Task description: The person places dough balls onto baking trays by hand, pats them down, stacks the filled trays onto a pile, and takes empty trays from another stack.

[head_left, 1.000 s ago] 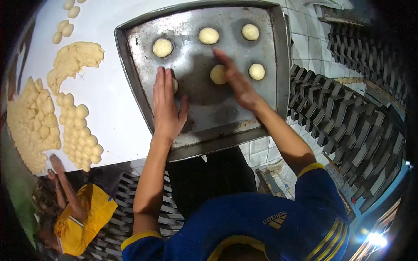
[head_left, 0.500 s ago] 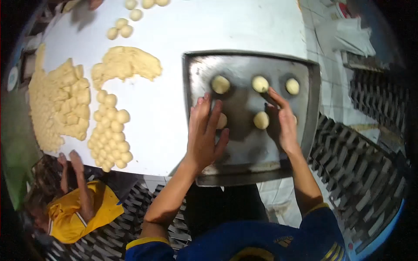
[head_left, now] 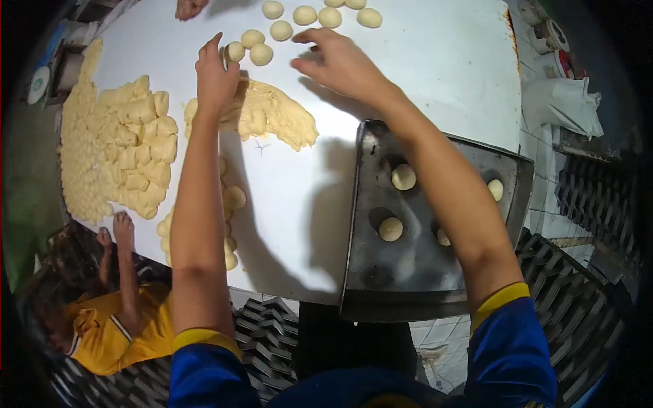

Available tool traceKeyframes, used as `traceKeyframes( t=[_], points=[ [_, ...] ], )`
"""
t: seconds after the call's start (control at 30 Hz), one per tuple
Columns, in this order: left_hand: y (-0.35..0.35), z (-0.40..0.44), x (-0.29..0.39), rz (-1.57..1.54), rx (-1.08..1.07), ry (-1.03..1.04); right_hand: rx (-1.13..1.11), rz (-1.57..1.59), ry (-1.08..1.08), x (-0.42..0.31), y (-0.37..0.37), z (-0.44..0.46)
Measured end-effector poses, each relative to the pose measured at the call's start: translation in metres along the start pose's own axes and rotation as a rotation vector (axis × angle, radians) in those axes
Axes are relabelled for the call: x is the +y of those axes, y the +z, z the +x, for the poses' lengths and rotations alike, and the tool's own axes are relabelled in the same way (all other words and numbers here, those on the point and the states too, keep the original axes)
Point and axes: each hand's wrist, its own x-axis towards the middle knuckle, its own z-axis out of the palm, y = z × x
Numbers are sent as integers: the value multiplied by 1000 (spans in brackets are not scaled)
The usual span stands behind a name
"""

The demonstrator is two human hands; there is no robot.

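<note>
Cut dough pieces (head_left: 143, 160) piled along left edge of worktop (head_left: 442, 61); co-worker's hands (head_left: 124, 231) at near-left corner. Batch of dough balls (head_left: 235, 198) by near edge, partly behind left forearm (head_left: 201, 224). Left hand (head_left: 216, 81) half open, fingers bent, at left ball of dough-ball trio (head_left: 261, 54) toward far side; can't tell if gripping. Dough slab (head_left: 272, 112) just nearer than trio. Right hand (head_left: 343, 64) open, thumb apart, holding nothing, right of trio. Baking tray (head_left: 371, 306) over near-right corner, four tray balls (head_left: 403, 177) showing

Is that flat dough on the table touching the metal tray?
Apart: the head view shows white table between the flat dough and the metal tray.
</note>
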Motion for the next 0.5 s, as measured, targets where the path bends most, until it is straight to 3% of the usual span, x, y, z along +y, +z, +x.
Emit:
traceKeyframes(
  t=[0.1, 0.17, 0.37, 0.43, 0.5],
  points=[
    [2, 17, -25, -34, -95, -1, -64, -26, -21, -7, 44, 37],
    [-1, 23, -20, -37, -297, -49, -119, -177, 133, -20, 61, 52],
    [8, 39, -34, 66, -277, 66, 45, -358, 134, -17, 104, 67],
    [12, 41, -43, -112, -272, -43, -4, -287, 180, -18, 96, 70],
    [0, 40, -38, 4, -290, -127, -50, -155, 207, -18, 78, 64]
  ],
)
